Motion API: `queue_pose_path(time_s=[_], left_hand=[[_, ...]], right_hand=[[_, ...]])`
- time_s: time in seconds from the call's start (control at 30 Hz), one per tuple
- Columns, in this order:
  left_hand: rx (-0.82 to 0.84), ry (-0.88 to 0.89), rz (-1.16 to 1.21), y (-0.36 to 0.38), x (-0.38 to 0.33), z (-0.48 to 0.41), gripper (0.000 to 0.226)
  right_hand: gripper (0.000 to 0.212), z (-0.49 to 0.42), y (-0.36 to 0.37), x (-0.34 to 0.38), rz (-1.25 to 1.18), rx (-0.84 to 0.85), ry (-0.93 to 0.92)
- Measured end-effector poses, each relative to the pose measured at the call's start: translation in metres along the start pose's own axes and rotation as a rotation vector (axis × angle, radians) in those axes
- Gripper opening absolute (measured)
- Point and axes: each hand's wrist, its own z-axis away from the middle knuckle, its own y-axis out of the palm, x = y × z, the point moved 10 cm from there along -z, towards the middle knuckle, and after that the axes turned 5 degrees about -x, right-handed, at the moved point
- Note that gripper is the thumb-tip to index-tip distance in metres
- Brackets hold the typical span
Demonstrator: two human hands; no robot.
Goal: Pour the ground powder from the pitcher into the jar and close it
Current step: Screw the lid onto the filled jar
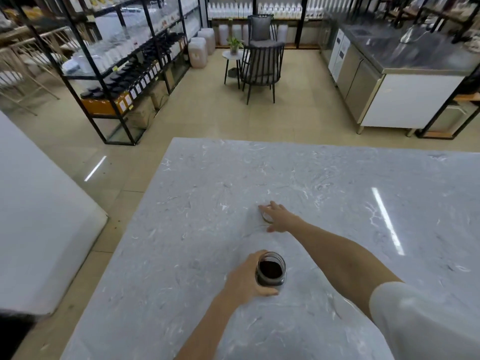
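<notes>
Reaching far across the grey marbled desk (pixel 337 178), the right hand (pixel 279 216) arrives at a small, pale round thing lying flat on the stone, most likely the lid (pixel 265 215) for the jar. Its fingers are spread over the lid's right side and it is touching or just about to touch it; whether it has a grip yet cannot be told, since the lid is blurred and partly hidden beneath it.

Nearer the person, the left hand (pixel 245 278) wraps the jar (pixel 271 268) from its left side, thumb and fingers curled around the glass, holding it upright on the desk. The mouth is open and dark powder (pixel 270 268) fills it well up, so the pouring looks done and closing is the step in hand. No pitcher shows anywhere in view.

The relation that matters: the lid lies straight beyond the jar, on the far side and well apart from it, almost on the same line from the person. The right hand is the one at the lid, and the jar sits between that hand and the body. Bringing the lid home should therefore be a plain pull toward the near edge, ending flat above the open mouth, while the left hand steadies the glass against the twist.
</notes>
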Motion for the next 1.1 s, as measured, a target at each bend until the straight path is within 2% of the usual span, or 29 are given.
queue_pose_path(time_s=[0.17, 0.33, 0.4, 0.5, 0.6, 0.67, 0.73, 0.9, 1.1], left_hand=[[-0.021, 0.004, 0.0, 0.0, 0.004, 0.0, 0.1], [-0.02, -0.021, 0.02, 0.0, 0.006, 0.001, 0.093], [-0.039, -0.025, 0.014, -0.003, 0.004, 0.001, 0.091], [-0.055, -0.011, -0.003, -0.004, 0.0, 0.002, 0.097], [-0.07, 0.011, 0.004, -0.007, -0.006, 0.003, 0.097], [-0.056, 0.019, 0.018, -0.006, -0.009, 0.002, 0.089], [-0.046, 0.023, 0.029, -0.007, -0.014, 0.002, 0.08], [-0.055, 0.076, -0.009, -0.011, -0.026, 0.002, 0.059], [-0.064, 0.1, 0.024, -0.016, -0.029, 0.006, 0.068]], right_hand=[[0.061, -0.007, -0.004, -0.004, 0.079, -0.082, 0.002], [0.06, 0.01, 0.011, -0.023, -0.021, -0.083, 0.112], [0.059, 0.024, 0.004, -0.035, -0.281, -0.16, 0.181], [0.059, 0.06, -0.005, -0.051, -0.928, -0.393, 0.219], [0.042, 0.117, -0.001, -0.042, -1.115, -0.677, 0.045], [0.043, 0.151, 0.015, -0.021, -1.117, -0.751, -0.124], [0.046, 0.169, 0.029, -0.004, -1.007, -0.781, -0.225], [0.048, 0.167, 0.055, 0.008, -0.927, -0.73, -0.196], [0.045, 0.164, 0.061, 0.006, -0.843, -0.694, -0.181]])
